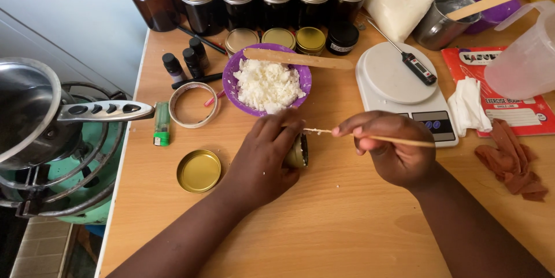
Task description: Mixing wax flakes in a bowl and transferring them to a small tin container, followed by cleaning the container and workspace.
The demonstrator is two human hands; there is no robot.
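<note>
Gold-coloured, the small round tin [297,151] lies tilted on the wooden bench [324,226], gripped by the left hand [263,159] with fingers curled over it. The right hand [393,148] pinches a thin wooden stick [376,137], its wax-flecked tip at the tin's mouth. A purple bowl [234,75] of white flakes sits just behind; the tin's lid [198,170] lies left.

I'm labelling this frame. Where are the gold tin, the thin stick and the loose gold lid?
gold tin [298,152], head view, its rim.
thin stick [399,140], head view, mid-shaft.
loose gold lid [198,170], head view, centre.

Head-worn view, steeply down, close over table [347,237]
</note>
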